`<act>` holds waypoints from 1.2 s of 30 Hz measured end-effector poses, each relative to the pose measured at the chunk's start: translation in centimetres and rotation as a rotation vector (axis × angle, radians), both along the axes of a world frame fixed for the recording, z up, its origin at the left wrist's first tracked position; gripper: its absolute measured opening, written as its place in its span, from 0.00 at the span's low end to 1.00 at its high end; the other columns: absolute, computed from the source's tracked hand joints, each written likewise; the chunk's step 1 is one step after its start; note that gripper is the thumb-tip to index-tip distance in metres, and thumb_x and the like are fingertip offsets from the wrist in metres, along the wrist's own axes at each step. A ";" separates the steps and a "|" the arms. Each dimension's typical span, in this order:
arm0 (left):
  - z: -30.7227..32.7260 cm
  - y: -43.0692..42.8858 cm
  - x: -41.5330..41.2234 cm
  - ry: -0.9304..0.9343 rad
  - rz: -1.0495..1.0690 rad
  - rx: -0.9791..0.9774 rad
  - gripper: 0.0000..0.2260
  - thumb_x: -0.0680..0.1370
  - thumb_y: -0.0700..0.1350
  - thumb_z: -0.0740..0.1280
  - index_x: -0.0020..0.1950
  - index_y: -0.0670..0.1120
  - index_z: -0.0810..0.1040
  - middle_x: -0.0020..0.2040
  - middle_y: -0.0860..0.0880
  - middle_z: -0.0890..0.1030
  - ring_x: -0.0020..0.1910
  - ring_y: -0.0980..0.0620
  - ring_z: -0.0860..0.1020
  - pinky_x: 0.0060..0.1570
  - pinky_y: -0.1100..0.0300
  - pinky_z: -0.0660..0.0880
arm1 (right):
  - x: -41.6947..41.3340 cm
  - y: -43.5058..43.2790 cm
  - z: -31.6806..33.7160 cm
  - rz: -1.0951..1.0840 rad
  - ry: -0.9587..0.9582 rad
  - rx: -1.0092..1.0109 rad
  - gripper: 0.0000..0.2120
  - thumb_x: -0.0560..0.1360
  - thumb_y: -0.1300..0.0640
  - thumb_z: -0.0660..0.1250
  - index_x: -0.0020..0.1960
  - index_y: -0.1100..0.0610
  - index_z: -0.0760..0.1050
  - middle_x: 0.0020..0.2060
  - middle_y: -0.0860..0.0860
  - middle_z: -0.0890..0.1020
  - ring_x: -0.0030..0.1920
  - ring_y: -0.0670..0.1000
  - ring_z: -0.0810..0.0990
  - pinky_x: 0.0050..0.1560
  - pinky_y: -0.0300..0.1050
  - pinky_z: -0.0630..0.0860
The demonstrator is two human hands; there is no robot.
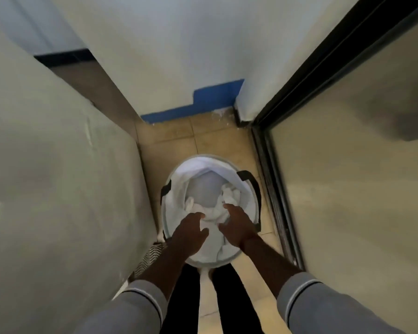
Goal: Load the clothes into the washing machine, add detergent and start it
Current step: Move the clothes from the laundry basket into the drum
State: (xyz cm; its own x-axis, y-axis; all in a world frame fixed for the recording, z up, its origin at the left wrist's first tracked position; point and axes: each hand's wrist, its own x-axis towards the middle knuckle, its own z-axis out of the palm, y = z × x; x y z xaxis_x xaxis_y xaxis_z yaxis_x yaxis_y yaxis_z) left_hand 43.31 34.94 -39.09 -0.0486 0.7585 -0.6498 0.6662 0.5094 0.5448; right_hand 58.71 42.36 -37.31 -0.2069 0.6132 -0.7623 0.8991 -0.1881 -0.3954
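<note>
A round white laundry basket (251,189) with black handles stands on the tiled floor in front of my legs. White clothes (227,196) lie crumpled inside it and drape over its rim. My left hand (191,233) reaches down over the near side of the basket, fingers relaxed and slightly spread just above the cloth. My right hand (237,225) hangs beside it over the clothes, thumb apart from the fingers. Neither hand plainly grips anything. The frame is blurred.
A large pale grey surface (58,177) fills the left. A black-framed glass door (348,165) runs along the right. A white wall with a blue base strip (203,104) closes the far end. A striped mat (150,259) lies at the basket's left.
</note>
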 end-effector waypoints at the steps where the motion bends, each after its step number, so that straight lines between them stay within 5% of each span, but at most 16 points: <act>1: -3.4 -0.1 0.5 0.011 -0.018 0.024 0.23 0.79 0.50 0.62 0.73 0.45 0.65 0.71 0.47 0.69 0.71 0.49 0.67 0.69 0.58 0.61 | 0.0 0.1 -3.4 -0.003 -0.033 -0.014 0.31 0.72 0.49 0.68 0.72 0.51 0.63 0.67 0.54 0.71 0.66 0.56 0.72 0.67 0.53 0.70; 6: -20.4 0.6 3.0 0.047 -0.085 0.155 0.18 0.78 0.45 0.59 0.60 0.34 0.78 0.55 0.35 0.81 0.53 0.38 0.82 0.51 0.48 0.79 | 0.4 1.6 -21.5 0.140 -0.219 -0.046 0.39 0.73 0.49 0.69 0.77 0.50 0.52 0.74 0.59 0.59 0.72 0.63 0.62 0.70 0.57 0.65; 10: -29.7 2.2 4.3 0.216 -0.381 0.070 0.18 0.78 0.41 0.60 0.67 0.40 0.73 0.66 0.38 0.74 0.63 0.39 0.75 0.61 0.47 0.73 | 1.3 1.7 -31.5 0.169 -0.340 -0.060 0.48 0.72 0.50 0.73 0.78 0.42 0.42 0.78 0.58 0.40 0.77 0.65 0.42 0.71 0.67 0.56; 12: -34.0 1.6 4.8 0.245 -0.472 -0.017 0.19 0.75 0.43 0.59 0.63 0.39 0.77 0.62 0.36 0.78 0.56 0.36 0.79 0.51 0.43 0.78 | 2.0 0.3 -35.6 0.196 -0.384 -0.056 0.46 0.74 0.51 0.72 0.78 0.40 0.43 0.77 0.58 0.35 0.76 0.66 0.37 0.68 0.71 0.59; 14: -37.1 -0.1 5.8 0.335 -0.573 -0.015 0.22 0.74 0.45 0.56 0.63 0.39 0.77 0.60 0.35 0.79 0.53 0.34 0.81 0.44 0.41 0.79 | 2.6 -0.6 -38.5 0.279 -0.420 0.052 0.36 0.77 0.54 0.67 0.77 0.43 0.51 0.78 0.61 0.40 0.76 0.69 0.41 0.63 0.70 0.66; 17: -36.7 -0.2 6.2 0.242 -0.555 0.057 0.22 0.77 0.44 0.57 0.70 0.41 0.71 0.57 0.36 0.78 0.51 0.35 0.78 0.44 0.46 0.76 | 3.7 -0.7 -39.4 0.320 -0.319 0.331 0.15 0.74 0.62 0.63 0.61 0.59 0.75 0.67 0.68 0.69 0.63 0.75 0.68 0.45 0.64 0.78; 20: -33.9 -0.1 6.0 0.138 -0.421 -0.032 0.19 0.72 0.45 0.63 0.59 0.37 0.79 0.38 0.40 0.81 0.32 0.41 0.79 0.30 0.52 0.76 | 4.0 -0.1 -35.4 0.280 -0.161 0.261 0.08 0.70 0.66 0.65 0.49 0.64 0.78 0.57 0.66 0.75 0.52 0.67 0.76 0.46 0.55 0.76; 24: -26.0 0.7 3.9 0.098 -0.248 0.172 0.16 0.76 0.50 0.60 0.58 0.43 0.76 0.47 0.42 0.81 0.44 0.39 0.80 0.42 0.46 0.79 | 2.7 -0.8 -25.4 0.013 0.023 0.280 0.04 0.67 0.64 0.72 0.38 0.63 0.78 0.41 0.62 0.80 0.43 0.62 0.80 0.43 0.49 0.74; 29: -12.5 -0.3 2.7 -0.141 0.100 0.187 0.15 0.76 0.55 0.61 0.57 0.49 0.77 0.48 0.48 0.78 0.49 0.49 0.76 0.50 0.49 0.74 | 3.1 -1.6 -10.2 -0.104 0.130 0.371 0.07 0.66 0.61 0.71 0.34 0.55 0.73 0.34 0.52 0.79 0.40 0.53 0.78 0.47 0.49 0.74; 32: -3.5 -0.6 2.9 -0.251 0.231 0.196 0.14 0.76 0.56 0.62 0.54 0.49 0.78 0.48 0.51 0.77 0.49 0.56 0.76 0.51 0.55 0.75 | 3.4 -2.4 -1.0 -0.231 0.194 0.301 0.15 0.65 0.63 0.74 0.42 0.47 0.72 0.42 0.45 0.77 0.46 0.48 0.76 0.51 0.44 0.74; 36: 10.3 -1.3 2.8 -0.286 0.296 0.265 0.07 0.74 0.52 0.67 0.51 0.59 0.76 0.47 0.50 0.78 0.49 0.65 0.76 0.51 0.68 0.71 | 3.2 -3.8 11.8 -0.120 0.252 0.318 0.34 0.60 0.44 0.76 0.64 0.46 0.71 0.56 0.47 0.74 0.57 0.47 0.73 0.58 0.42 0.70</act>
State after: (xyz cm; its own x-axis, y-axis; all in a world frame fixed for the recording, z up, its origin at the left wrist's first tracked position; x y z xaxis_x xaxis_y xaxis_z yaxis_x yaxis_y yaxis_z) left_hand 46.11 33.68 -28.78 -0.1344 0.8802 -0.4551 0.3182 0.4733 0.8214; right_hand 61.95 38.55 -25.54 -0.2755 0.8408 -0.4659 0.7458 -0.1189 -0.6555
